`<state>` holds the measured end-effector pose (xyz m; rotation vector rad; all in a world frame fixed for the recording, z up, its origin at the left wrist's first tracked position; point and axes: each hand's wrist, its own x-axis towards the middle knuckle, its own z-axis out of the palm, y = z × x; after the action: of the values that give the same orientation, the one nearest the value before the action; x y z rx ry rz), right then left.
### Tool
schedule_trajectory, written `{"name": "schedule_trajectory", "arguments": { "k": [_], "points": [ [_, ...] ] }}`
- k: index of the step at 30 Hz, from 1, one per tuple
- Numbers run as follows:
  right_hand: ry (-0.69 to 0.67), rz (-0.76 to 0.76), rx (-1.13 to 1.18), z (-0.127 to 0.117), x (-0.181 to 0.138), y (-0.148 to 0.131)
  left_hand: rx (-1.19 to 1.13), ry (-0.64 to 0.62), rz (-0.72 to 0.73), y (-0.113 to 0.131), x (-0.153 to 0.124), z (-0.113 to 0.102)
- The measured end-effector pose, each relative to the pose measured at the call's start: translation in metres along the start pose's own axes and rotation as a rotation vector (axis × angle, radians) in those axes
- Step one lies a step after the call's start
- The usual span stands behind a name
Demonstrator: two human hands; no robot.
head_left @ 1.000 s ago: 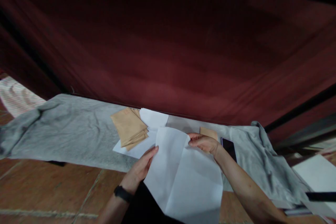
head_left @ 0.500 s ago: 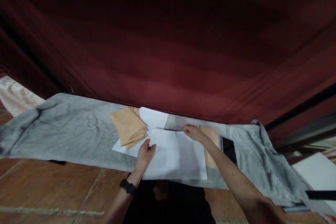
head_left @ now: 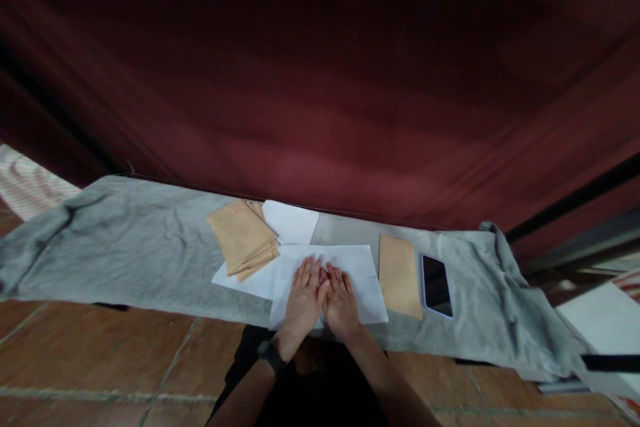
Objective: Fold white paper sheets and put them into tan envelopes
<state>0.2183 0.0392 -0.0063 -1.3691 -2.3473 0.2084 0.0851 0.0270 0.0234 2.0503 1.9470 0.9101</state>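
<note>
Both palms lie flat, side by side, on a sheet of white paper on the cloth in front of me. My left hand, with a dark watch at its wrist, has its fingers stretched forward. Close against it, my right hand also rests with fingers extended, the thumbs nearly touching. A crease runs across the sheet. To the left, a fanned stack of brown envelopes overlaps more white paper. A single brown envelope lies just right of the sheet.
A phone with a pale purple edge lies right of the single envelope. Grey cloth covers the long narrow surface. Dark red fabric hangs behind it. Tiled floor shows below, and a white board-like object stands at far right.
My hands have left the sheet's left and far right edges and come together flat on its middle. The sheet now looks shorter front to back, with a crease. The single envelope is uncovered.
</note>
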Motion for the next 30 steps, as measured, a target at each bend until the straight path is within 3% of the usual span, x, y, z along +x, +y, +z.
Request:
{"name": "schedule_trajectory", "arguments": {
  "k": [5,14,25,30],
  "points": [
    [0.041,0.046,-0.023,0.002,-0.002,0.003,0.076,-0.082,-0.014,-0.003,-0.014,0.02],
    [0.107,0.187,-0.07,-0.009,-0.014,0.028,0.093,0.013,-0.049,-0.023,-0.021,0.004],
    [0.217,0.16,-0.237,-0.007,-0.036,0.049,0.34,0.116,-0.063,-0.046,-0.034,-0.011],
    [0.211,0.167,-0.233,-0.009,-0.034,0.047,0.342,0.141,-0.048,-0.03,-0.036,-0.008]
  ]
}}
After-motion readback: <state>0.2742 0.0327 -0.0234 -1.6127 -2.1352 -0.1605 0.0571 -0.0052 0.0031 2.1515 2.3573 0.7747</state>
